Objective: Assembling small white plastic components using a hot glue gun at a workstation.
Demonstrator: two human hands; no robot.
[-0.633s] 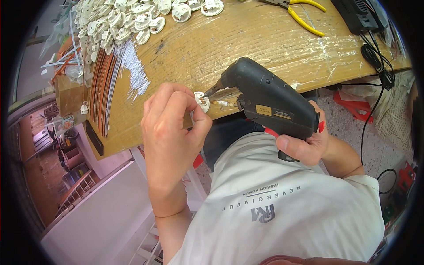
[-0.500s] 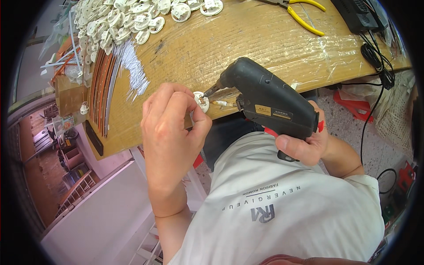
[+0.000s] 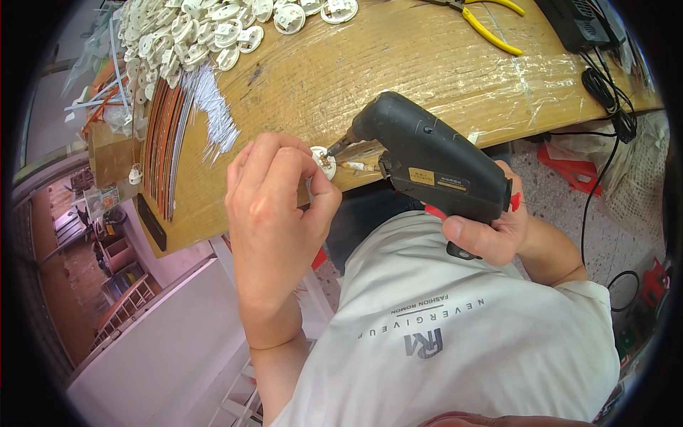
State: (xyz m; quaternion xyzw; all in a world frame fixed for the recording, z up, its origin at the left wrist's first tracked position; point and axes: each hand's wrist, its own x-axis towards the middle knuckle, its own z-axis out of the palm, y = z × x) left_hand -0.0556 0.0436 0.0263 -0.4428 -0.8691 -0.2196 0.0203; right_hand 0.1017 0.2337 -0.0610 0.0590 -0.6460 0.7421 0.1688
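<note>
A small white round part with copper-coloured contacts lies near the table's front edge. Beside it is my left hand, its thumb and forefinger pinched together by the part's left rim. Whatever they pinch is hidden behind the fingers. My right hand is wrapped round the grip of a black soldering gun with a red trigger. The gun's narrow metal tip points left and meets the contacts on the part. Under its nozzle a thin pale feed tube reaches toward the same part.
A heap of similar white round parts covers the table's far left. Bundled brown strips and thin white wires lie nearer. Yellow-handled pliers rest at the back; a black power unit with coiled cable sits far right.
Almost nothing differs; both hands, the soldering gun and the white round part have shifted only very slightly in the picture.
</note>
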